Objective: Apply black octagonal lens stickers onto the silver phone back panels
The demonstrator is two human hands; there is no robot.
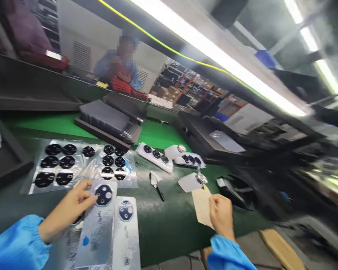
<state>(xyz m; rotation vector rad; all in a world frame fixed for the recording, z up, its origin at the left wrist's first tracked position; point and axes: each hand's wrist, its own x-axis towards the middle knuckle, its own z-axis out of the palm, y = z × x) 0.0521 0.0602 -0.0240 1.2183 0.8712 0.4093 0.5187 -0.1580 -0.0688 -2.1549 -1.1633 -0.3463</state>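
Observation:
My left hand (70, 206) grips the top left edge of a phone back panel (97, 228), its thumb beside the round black camera area. The panel lies tilted, partly over other sheets. Right beside it rests a second phone back panel (126, 236) with a similar camera patch. My right hand (222, 213) is closed on a beige ribbed card (201, 206), pinching its right edge. Just behind the card sit a grey card (188, 182) and a round metal piece (202, 179). Clear sheets of black camera-lens stickers (54, 162) spread above my left hand.
A small black-handled tool (160, 193) lies mid-table near white strips of stickers (155, 156). Behind stand a stack of dark panels (107, 118) and a black tray (205, 135). A black pouch-like item (238, 191) is at right. A person (118, 67) works across the bench.

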